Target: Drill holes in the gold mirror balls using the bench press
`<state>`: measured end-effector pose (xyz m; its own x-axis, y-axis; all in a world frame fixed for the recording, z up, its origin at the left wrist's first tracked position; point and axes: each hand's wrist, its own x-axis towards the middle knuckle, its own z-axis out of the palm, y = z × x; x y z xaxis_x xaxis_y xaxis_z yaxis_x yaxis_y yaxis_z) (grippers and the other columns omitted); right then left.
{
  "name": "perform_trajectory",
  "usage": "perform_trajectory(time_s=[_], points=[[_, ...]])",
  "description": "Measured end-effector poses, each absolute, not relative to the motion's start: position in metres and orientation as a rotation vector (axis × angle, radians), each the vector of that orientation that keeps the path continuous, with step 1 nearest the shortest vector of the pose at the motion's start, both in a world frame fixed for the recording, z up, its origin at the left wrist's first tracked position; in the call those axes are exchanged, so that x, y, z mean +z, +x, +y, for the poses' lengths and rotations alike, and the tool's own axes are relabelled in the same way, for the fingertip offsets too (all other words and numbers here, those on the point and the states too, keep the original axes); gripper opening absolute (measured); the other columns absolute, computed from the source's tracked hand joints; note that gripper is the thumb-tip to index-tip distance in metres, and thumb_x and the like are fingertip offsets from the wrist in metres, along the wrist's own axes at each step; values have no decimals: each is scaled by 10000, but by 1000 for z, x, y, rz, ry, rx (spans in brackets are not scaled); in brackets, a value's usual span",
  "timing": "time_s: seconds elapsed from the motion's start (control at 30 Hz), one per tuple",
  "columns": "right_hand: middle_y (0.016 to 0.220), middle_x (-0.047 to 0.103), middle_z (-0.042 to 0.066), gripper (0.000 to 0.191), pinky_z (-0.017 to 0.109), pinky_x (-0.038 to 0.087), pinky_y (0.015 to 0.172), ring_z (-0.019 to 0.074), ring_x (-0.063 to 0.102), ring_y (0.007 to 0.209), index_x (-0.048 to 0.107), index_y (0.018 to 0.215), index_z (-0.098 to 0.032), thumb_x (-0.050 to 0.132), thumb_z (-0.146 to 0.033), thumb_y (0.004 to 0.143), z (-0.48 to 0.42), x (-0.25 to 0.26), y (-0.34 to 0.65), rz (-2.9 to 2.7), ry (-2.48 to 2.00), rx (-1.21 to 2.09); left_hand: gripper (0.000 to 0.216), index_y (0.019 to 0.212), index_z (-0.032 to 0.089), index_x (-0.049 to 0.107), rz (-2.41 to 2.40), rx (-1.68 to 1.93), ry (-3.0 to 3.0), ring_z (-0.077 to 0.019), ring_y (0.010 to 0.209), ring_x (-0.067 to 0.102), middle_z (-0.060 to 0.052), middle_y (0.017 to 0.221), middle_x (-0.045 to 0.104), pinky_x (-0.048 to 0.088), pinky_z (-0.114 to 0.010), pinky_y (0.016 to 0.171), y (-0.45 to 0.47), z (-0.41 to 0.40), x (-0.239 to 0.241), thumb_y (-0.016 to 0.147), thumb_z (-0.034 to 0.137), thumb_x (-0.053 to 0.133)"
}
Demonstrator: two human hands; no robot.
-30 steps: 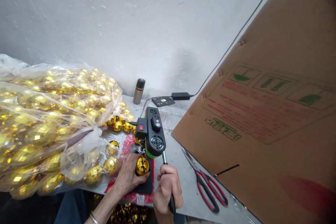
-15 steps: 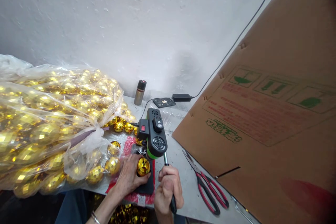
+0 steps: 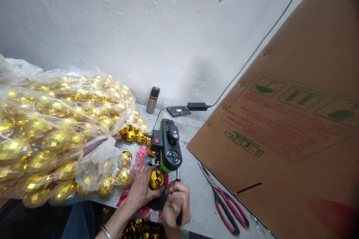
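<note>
My left hand (image 3: 140, 190) is closed round a gold faceted ball (image 3: 156, 179), holding it on a dark pad under the head of a small black and green bench machine (image 3: 167, 145). The machine has a red switch on its left side. My right hand (image 3: 176, 203) is wrapped round the machine's lever handle (image 3: 177, 173), just right of the ball. Both hands sit at the near edge of the grey table (image 3: 196, 194).
A big clear plastic bag of gold balls (image 3: 56, 134) fills the left. Loose gold balls (image 3: 134, 134) lie behind the machine. Red-handled scissors (image 3: 227, 205) lie to the right. A large cardboard sheet (image 3: 280, 119) leans on the right. A small flask (image 3: 153, 100), a power adapter (image 3: 198, 106) and a remote-like device (image 3: 178, 111) stand by the wall.
The view has shifted a little, so everything sits lower and further right. My right hand has drawn the lever handle closer in; my left hand still holds the ball under the machine.
</note>
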<state>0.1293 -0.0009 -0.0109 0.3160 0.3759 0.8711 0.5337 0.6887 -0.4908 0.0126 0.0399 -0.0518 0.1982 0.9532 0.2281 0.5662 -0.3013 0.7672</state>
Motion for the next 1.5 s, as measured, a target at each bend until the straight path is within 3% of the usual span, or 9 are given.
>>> perform_trajectory(time_s=[0.33,0.57,0.7,0.87,0.97,1.13,1.23,1.4,1.5], points=[[726,537,-29,341,252,385,538,114,489,583,571,791,-221,466,-199,1115,-16,75,139,-1316,-1006,109,482,1238,205,716,1372,996,1954,-390,1142,731,-143,1183,780,589,-581,1002,8,37,-58,772,286,811],[642,497,-50,394,244,359,508,102,449,533,548,742,-227,491,-279,1128,-15,112,130,-1312,-1008,118,930,1532,222,570,1351,1132,2166,-495,1347,646,-249,1491,665,562,-673,1090,-16,0,-93,722,496,936],[689,528,-32,378,250,391,529,113,498,575,561,754,-225,488,-249,1124,-16,93,128,-1281,-983,112,466,1465,236,624,1570,1097,2222,-388,1382,619,-191,1468,681,485,-607,1189,-50,38,-42,1035,410,585],[720,548,-34,334,250,389,524,104,494,568,583,801,-224,476,-208,1118,-17,87,130,-1317,-960,112,143,982,199,711,1837,678,2044,-353,899,735,-127,866,726,592,-465,858,-90,99,-1,858,248,658],[734,546,-32,344,242,395,536,102,499,585,552,787,-227,462,-184,1116,-17,85,130,-1311,-955,106,204,891,225,675,1807,661,1965,-303,753,707,-56,777,687,581,-415,778,-99,110,-4,695,210,732],[738,535,-26,337,244,391,542,105,497,593,537,787,-227,461,-164,1109,-17,82,129,-1310,-953,110,416,1146,240,683,1656,844,1800,-254,929,723,-43,1016,742,584,-341,825,-97,110,13,740,330,695],[735,533,-29,323,243,372,525,102,475,580,539,800,-227,460,-154,1104,-17,83,131,-1325,-953,107,563,1324,231,627,1435,1057,1432,-221,882,710,-32,1035,737,558,-286,681,-89,101,30,825,489,660],[727,535,-32,337,238,394,553,104,507,610,515,781,-230,457,-138,1100,-16,90,131,-1326,-941,97,652,1318,219,601,1205,1124,1070,-177,654,659,1,874,713,492,-274,559,-65,69,26,836,653,665],[717,529,-35,353,235,399,559,100,513,609,496,762,-230,457,-126,1097,-15,96,130,-1333,-933,88,729,1312,221,557,1178,1163,1047,-217,755,726,-27,965,749,562,-317,653,-46,49,8,771,659,774]])
